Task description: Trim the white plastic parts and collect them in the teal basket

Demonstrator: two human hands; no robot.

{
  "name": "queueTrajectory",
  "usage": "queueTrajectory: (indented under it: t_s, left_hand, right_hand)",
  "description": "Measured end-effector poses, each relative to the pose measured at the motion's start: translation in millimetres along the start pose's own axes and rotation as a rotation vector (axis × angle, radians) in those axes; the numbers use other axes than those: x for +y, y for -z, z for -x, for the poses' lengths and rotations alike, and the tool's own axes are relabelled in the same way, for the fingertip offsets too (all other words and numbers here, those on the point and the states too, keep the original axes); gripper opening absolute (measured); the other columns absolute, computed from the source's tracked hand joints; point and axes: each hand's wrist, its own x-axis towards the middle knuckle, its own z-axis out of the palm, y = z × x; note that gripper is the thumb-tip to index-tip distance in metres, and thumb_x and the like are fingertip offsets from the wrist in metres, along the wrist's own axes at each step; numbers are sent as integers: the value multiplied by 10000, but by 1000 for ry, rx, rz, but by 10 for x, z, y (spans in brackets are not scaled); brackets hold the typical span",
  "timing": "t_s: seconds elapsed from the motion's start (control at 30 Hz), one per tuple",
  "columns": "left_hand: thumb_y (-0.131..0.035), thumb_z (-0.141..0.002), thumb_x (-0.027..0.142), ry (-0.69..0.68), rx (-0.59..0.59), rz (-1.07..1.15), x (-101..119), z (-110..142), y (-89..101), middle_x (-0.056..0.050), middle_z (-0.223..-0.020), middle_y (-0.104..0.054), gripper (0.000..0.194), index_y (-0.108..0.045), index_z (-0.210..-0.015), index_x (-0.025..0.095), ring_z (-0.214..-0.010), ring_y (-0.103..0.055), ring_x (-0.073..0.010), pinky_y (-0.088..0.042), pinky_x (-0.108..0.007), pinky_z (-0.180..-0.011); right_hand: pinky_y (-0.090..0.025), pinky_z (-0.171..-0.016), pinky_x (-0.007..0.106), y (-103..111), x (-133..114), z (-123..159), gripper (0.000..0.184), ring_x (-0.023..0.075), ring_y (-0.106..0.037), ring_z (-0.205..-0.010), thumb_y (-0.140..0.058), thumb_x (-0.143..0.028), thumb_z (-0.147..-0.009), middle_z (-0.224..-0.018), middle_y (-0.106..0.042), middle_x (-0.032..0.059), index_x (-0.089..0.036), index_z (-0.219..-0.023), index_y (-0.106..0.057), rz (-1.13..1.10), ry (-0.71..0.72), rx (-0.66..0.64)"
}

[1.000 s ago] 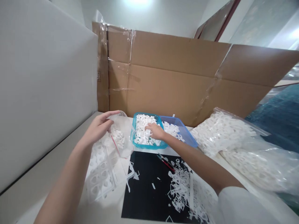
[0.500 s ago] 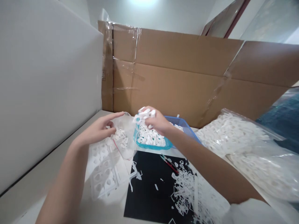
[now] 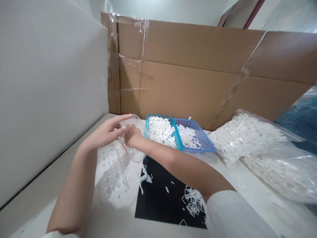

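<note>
My left hand [image 3: 105, 134] holds the mouth of a clear plastic bag [image 3: 136, 155] with a red stripe, index finger stretched along the rim and thumb below. My right hand [image 3: 132, 135] is at the bag's opening, fingers curled and close to the left fingertips. It carried a handful of small white plastic pieces a moment ago; the fingers now mostly hide them. Right of the bag stands a teal basket [image 3: 180, 140] full of such white pieces. Below the bag lies a clear moulded tray [image 3: 111, 185] with rounded pockets.
A blue basket [image 3: 206, 142] with more white pieces adjoins the teal one. Large clear bags of white pieces [image 3: 250, 138] lie at the right. Thin white scraps [image 3: 194, 201] cover part of a black mat [image 3: 158, 205]. A cardboard wall [image 3: 188, 89] closes off the back.
My right hand has moved left and down from above the teal basket to the bag, bringing the white pieces. My left hand stays at the bag. The view has shifted slightly.
</note>
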Motion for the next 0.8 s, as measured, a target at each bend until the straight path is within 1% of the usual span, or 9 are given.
queueTrajectory:
  t_s: [0.07,0.2,0.27,0.33,0.4,0.5,0.6,0.7,0.8]
  left_hand:
    - [-493,-772,237,17,13,-2,3,-3,-2,-78,-1154,-648,599,-526,-1370,230,-662,-561,-147,-492,-256,-561]
    - [-427,-771,173,68,47,-8,-14,-10,21,-36,-875,-676,611,-527,-1371,231,-662,-592,-160,-506,-252,-579]
    - [-417,-775,167,88,63,-11,-26,-19,27,-15,-766,-648,607,-536,-1366,234,-637,-592,-158,-502,-246,-570]
    - [-421,-775,169,99,71,-11,-32,-30,19,-9,-733,-629,598,-551,-1354,244,-639,-591,-160,-495,-240,-558]
    - [-424,-773,174,103,72,-5,-31,-44,-4,-15,-761,-633,591,-563,-1342,252,-652,-591,-162,-498,-240,-560]
    - [-426,-765,182,100,65,9,-24,-66,-55,-41,-920,-660,590,-568,-1334,245,-659,-587,-155,-504,-245,-560]
    - [-420,-767,188,95,45,12,-28,-87,-90,-48,-912,-663,589,-562,-1338,224,-647,-582,-159,-491,-242,-533]
    - [-414,-780,193,85,29,-4,-54,-103,-88,-12,-707,-615,584,-548,-1348,197,-617,-566,-165,-485,-240,-537]
    - [-399,-798,195,81,23,-25,-95,-116,-75,11,-624,-559,572,-537,-1353,174,-611,-561,-165,-487,-242,-551]
  right_hand:
    - [-529,-868,435,77,-64,64,319,225,-603,-1043,-596,-336,-924,-1225,-580,95,-163,-1192,-574,23,30,-11]
    - [-504,-924,371,440,-23,579,235,199,-580,-1107,-601,-224,-892,-1189,-624,34,-221,-1127,-614,5,223,-32]
    - [-453,-998,337,635,172,869,212,172,-543,-1170,-540,-175,-897,-1209,-632,-10,-275,-1052,-645,6,237,-5]
    - [-368,-1087,403,776,492,1055,259,204,-472,-1260,-552,-183,-881,-1309,-576,31,-255,-1120,-624,31,139,43]
    - [-262,-1140,488,830,873,1105,456,266,-353,-1365,-618,-216,-844,-1452,-440,110,-210,-1291,-527,63,-5,62]
    - [-224,-1121,582,744,1369,973,988,413,-183,-1431,-819,-345,-673,-1560,-174,250,-131,-1481,-294,103,-226,-31]
    - [-169,-1109,652,573,1640,713,1237,467,-39,-1444,-900,-401,-537,-1601,-9,203,-260,-1529,-174,124,-351,-178]
    - [-170,-1095,692,470,1744,437,1003,456,-70,-1441,-814,-429,-696,-1615,-5,128,-313,-1506,-233,134,-417,-282]
    - [-291,-1077,645,449,1804,240,693,388,-291,-1387,-690,-397,-845,-1574,-203,115,-265,-1444,-367,147,-441,-324]
